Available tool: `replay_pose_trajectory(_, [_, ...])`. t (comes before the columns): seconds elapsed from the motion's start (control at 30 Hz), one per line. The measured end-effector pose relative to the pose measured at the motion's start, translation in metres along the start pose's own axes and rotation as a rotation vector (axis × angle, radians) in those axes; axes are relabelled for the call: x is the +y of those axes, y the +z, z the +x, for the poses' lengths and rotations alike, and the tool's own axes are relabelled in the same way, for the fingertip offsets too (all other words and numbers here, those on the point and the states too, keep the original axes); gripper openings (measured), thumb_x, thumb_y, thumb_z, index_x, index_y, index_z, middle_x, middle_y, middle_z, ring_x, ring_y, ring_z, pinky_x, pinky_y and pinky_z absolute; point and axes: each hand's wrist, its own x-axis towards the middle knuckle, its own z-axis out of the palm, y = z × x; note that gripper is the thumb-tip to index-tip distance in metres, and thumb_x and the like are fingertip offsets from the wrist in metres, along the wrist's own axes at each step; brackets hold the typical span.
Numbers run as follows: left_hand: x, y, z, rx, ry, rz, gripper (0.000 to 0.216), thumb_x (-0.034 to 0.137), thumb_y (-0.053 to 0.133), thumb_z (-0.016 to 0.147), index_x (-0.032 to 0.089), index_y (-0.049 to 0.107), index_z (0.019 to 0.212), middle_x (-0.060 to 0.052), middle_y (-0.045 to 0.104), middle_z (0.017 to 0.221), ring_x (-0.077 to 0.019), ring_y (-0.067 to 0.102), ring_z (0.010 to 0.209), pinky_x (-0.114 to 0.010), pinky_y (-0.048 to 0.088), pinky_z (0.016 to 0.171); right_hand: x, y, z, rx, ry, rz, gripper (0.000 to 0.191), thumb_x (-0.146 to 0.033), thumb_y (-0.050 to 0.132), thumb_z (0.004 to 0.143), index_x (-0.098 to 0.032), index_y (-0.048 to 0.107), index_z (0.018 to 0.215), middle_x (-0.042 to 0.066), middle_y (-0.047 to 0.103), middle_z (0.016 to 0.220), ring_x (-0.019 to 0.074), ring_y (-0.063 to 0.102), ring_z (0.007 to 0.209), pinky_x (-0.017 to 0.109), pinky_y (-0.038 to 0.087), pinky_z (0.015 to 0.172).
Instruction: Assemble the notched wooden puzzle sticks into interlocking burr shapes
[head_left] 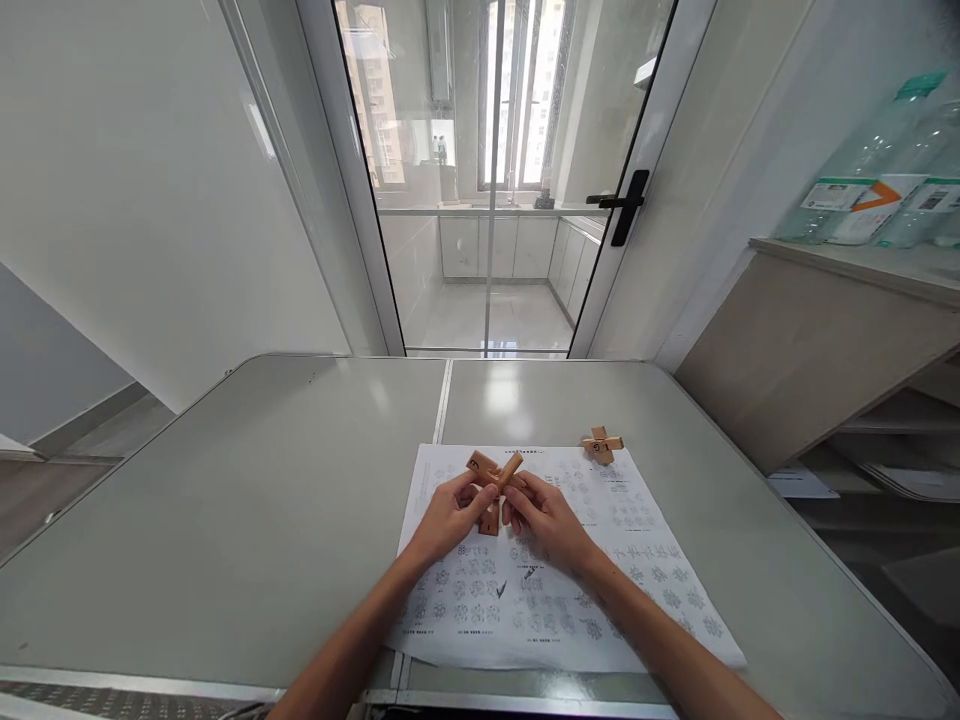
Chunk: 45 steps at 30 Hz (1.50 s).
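Between my two hands is a partly joined wooden burr puzzle (489,517), made of crossing light-brown notched sticks. My left hand (454,512) is closed, its thumb and fingers gripping the left side of the puzzle. Against the right side, my right hand (546,512) pinches a wooden stick (511,468) that slants up to the right. The fingertips cover the joint where the pieces meet. Under both hands lies a large paper sheet (540,625) printed with rows of small diagrams. Another cross-shaped wooden puzzle (601,446) rests at the sheet's top right corner.
The grey table (225,540) has a seam down its middle. Beyond its far edge stands a glass door (457,250) with a black handle (627,206). At right, a shelf unit (832,340) carries several clear plastic bottles (892,160).
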Motion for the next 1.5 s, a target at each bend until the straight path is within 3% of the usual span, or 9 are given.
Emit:
replay_pose_trajectory(0.17, [-0.001,-0.003,0.0,0.179,0.135,0.233,0.049,0.052,0.07,0.092,0.021,0.065,0.129,-0.011,0.071,0.118,-0.0247,0.067,0.1,-0.04,0.054,0.092,0.001,-0.003,0.003,0.151,0.023,0.125,0.039,-0.061,0.062,0.098,-0.023,0.06,0.092,-0.001,0.062,0.069,0.0143,0.049,0.056,0.029,0.04,0.056])
replay_pose_trajectory(0.37, [-0.005,-0.009,-0.004,0.002,0.405,0.594,0.075,0.044,0.088,0.076,0.029,0.057,0.143,-0.013,0.058,0.147,-0.0377,0.047,0.141,-0.056,0.037,0.12,0.002,-0.008,0.007,0.242,0.025,0.152,0.045,-0.067,0.064,0.094,-0.022,0.059,0.093,-0.001,0.06,0.067,0.014,0.047,0.054,0.03,0.039,0.055])
replay_pose_trajectory(0.5, [-0.007,-0.012,-0.005,-0.054,0.396,0.658,0.092,0.049,0.09,0.073,0.028,0.047,0.152,-0.014,0.054,0.152,-0.0413,0.039,0.148,-0.059,0.035,0.122,0.0,-0.007,0.005,0.238,0.027,0.158,0.046,-0.067,0.066,0.093,-0.021,0.061,0.093,-0.001,0.06,0.068,0.0134,0.048,0.055,0.029,0.04,0.054])
replay_pose_trajectory(0.67, [-0.011,-0.012,-0.005,-0.071,0.386,0.711,0.08,0.048,0.085,0.081,0.028,0.047,0.149,-0.011,0.06,0.142,-0.0345,0.052,0.136,-0.054,0.046,0.114,0.001,-0.008,0.004,0.238,0.033,0.14,0.047,-0.067,0.065,0.094,-0.02,0.063,0.096,-0.001,0.061,0.068,0.0131,0.048,0.056,0.028,0.041,0.054])
replay_pose_trajectory(0.77, [-0.019,-0.011,-0.001,0.086,0.336,0.743,0.076,0.049,0.084,0.082,0.026,0.048,0.145,-0.011,0.061,0.139,-0.0339,0.055,0.131,-0.052,0.049,0.11,0.004,-0.009,0.004,0.245,0.029,0.104,0.044,-0.065,0.066,0.094,-0.021,0.063,0.093,-0.001,0.06,0.068,0.0136,0.049,0.057,0.028,0.042,0.056])
replay_pose_trajectory(0.93, [-0.026,-0.017,0.008,0.575,0.063,0.636,0.071,0.062,0.072,0.087,0.018,0.051,0.14,-0.016,0.06,0.137,-0.0375,0.053,0.133,-0.058,0.043,0.114,0.004,-0.005,0.001,0.232,0.017,-0.016,0.04,-0.061,0.062,0.099,-0.022,0.06,0.086,-0.001,0.059,0.069,0.015,0.05,0.059,0.029,0.041,0.058])
replay_pose_trajectory(1.1, [-0.011,-0.018,0.003,0.699,0.044,0.456,0.072,0.063,0.068,0.091,0.02,0.047,0.145,-0.015,0.056,0.143,-0.0336,0.054,0.133,-0.055,0.043,0.114,0.005,0.0,-0.003,0.126,-0.035,-0.211,0.033,-0.051,0.055,0.104,-0.023,0.059,0.087,-0.002,0.061,0.066,0.0156,0.053,0.057,0.029,0.042,0.059])
replay_pose_trajectory(1.23, [-0.003,-0.013,-0.005,0.635,0.226,0.458,0.076,0.055,0.077,0.087,0.025,0.043,0.149,-0.014,0.054,0.146,-0.0318,0.058,0.127,-0.052,0.048,0.109,0.005,0.003,-0.006,0.04,-0.081,-0.366,0.027,-0.042,0.052,0.106,-0.023,0.06,0.089,-0.002,0.063,0.068,0.0159,0.055,0.059,0.028,0.041,0.061])
replay_pose_trajectory(1.5, [-0.002,-0.007,-0.015,0.311,0.496,0.531,0.088,0.055,0.082,0.082,0.031,0.036,0.153,-0.014,0.052,0.145,-0.0331,0.053,0.134,-0.053,0.05,0.111,0.005,0.004,-0.009,-0.022,-0.175,-0.508,0.019,-0.031,0.052,0.104,-0.023,0.058,0.088,-0.002,0.064,0.072,0.0154,0.054,0.06,0.027,0.039,0.062])
